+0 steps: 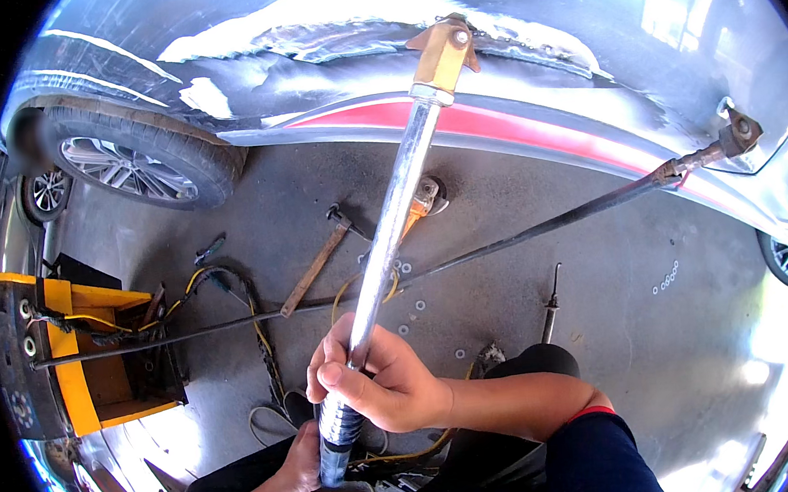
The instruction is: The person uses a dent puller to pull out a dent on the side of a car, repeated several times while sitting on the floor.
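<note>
A dent puller with a long chrome shaft slants up and away from me. Its gold-coloured hooked head meets the damaged, partly bare-metal side of a dark car; the exact contact is hard to make out. My right hand is closed round the shaft just above the black wrapped section. Lower down, my left hand grips the tool's handle end, its fingers partly hidden behind it. A long dark bar passes behind the shaft, its right end fitting against the car's side.
On the grey floor lie a wooden-handled hammer, an orange angle grinder, several washers and a thin metal-tipped tool. A yellow and black machine cart with cables stands at left. The car's wheel is at upper left.
</note>
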Motion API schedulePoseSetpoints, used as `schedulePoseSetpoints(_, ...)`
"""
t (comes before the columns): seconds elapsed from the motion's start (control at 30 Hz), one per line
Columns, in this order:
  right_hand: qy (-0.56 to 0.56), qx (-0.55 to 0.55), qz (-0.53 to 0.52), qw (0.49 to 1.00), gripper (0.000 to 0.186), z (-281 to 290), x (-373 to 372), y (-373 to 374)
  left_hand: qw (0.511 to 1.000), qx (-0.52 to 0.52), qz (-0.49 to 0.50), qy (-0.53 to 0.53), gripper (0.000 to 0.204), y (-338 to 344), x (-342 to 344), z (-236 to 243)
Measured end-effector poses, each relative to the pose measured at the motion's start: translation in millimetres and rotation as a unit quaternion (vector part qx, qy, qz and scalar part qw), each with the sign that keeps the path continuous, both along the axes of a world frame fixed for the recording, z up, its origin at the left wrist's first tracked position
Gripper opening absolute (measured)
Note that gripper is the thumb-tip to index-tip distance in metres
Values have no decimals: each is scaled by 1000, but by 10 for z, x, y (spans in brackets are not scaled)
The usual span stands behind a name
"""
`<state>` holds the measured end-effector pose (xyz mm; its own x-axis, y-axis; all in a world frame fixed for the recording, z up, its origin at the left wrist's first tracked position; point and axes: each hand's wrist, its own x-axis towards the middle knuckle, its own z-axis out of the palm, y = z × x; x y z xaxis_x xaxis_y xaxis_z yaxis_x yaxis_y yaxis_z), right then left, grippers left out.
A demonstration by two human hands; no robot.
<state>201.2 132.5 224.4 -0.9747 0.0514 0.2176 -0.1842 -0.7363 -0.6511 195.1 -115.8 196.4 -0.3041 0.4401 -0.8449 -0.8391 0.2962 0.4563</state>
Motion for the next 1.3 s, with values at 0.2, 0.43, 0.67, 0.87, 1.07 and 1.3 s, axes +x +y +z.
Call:
schedulePoseSetpoints(0.2,1,0,2,1000,14,-12,-18,-10,1000,-8,4,10,51,-48,4,-36)
schedulePoseSetpoints(0.43,3,11,-5,1000,15,5,-26,-23,996,47,43,-55,33,-143,-28,-25)
schedulePoseSetpoints(0.67,0,24,-21,1000,18,-26,-56,-24,996,-13,71,-44,40,90,-8,59)
schedulePoseSetpoints(0.87,-24,-11,-85,996,32,320,-261,345,991,2,90,-99,46,-237,43,-146)
schedulePoseSetpoints(1.07,-9,-63,-54,997,15,-45,-27,-217,995,-66,70,25,42,-94,7,-152)
schedulePoseSetpoints(1.3,36,36,-71,996,21,-32,-166,-105,971,-39,88,219,46,-324,-119,-294)
